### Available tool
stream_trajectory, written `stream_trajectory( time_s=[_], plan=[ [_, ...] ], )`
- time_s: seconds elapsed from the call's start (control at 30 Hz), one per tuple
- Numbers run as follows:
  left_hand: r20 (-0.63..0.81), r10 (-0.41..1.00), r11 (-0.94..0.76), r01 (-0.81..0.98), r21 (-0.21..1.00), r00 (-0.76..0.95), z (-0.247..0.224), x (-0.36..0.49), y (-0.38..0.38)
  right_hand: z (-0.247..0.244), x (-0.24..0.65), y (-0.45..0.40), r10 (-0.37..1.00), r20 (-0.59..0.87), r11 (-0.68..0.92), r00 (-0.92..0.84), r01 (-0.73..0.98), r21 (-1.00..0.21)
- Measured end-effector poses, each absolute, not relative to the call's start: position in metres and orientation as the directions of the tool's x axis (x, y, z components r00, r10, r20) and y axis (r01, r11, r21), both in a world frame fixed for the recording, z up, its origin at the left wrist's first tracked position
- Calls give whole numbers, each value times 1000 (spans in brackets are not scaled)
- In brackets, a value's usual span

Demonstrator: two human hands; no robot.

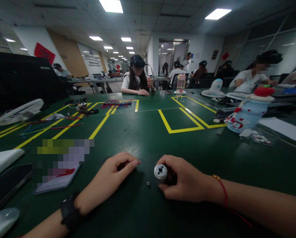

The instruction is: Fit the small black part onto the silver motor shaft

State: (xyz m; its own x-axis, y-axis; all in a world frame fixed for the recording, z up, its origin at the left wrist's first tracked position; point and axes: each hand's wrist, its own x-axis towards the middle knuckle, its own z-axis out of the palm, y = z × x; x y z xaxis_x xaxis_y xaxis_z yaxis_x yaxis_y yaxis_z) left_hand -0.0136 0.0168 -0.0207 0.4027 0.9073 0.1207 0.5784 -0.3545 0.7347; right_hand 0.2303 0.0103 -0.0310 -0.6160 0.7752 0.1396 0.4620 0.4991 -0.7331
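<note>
My right hand (180, 178) is wrapped round a short silver metal cylinder, which looks like a small motor (161, 172). The cylinder stands upright, its round end face with dark holes turned up. On the green table just left of it lies a tiny metal ring-shaped part (148, 183), touched by neither hand. My left hand (115, 172) rests on the tabletop further left, thumb and forefinger tips brought together. Whatever may be between those tips is too small or hidden to make out.
A phone-like slab (61, 180), partly pixelated, lies left of my left hand. Bundled wires (117, 103) and a white fan (20, 112) sit further off. A blue bottle (248, 114) stands at right beside a small bag of beads (260, 138). A person (138, 77) sits opposite.
</note>
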Motion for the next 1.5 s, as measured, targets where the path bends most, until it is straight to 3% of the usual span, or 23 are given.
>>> stream_trajectory(
  time_s=[0.23, 0.43, 0.67, 0.93, 1.1, 1.5],
  plan=[
    [34, 964, -179, 550, 815, 263, -19, -18, 19, -29, 231, 10, 778, 159, 517, -607, 478, -710],
    [27, 981, -127, 531, 838, 191, -21, -19, 22, -31, 231, 10, 776, 164, 524, -608, 479, -704],
    [42, 957, -199, 545, 814, 286, -24, -21, 22, -29, 231, 10, 775, 161, 522, -610, 476, -708],
    [108, 813, -493, 578, 650, 573, -23, -7, 5, -32, 230, 10, 777, 175, 527, -605, 473, -706],
    [123, 807, -521, 599, 609, 577, -26, -1, 2, -33, 230, 10, 779, 174, 525, -602, 474, -707],
    [288, 854, -489, 481, 728, 433, -5, 9, 1, -33, 226, 12, 769, 170, 535, -616, 474, -700]
  ],
)
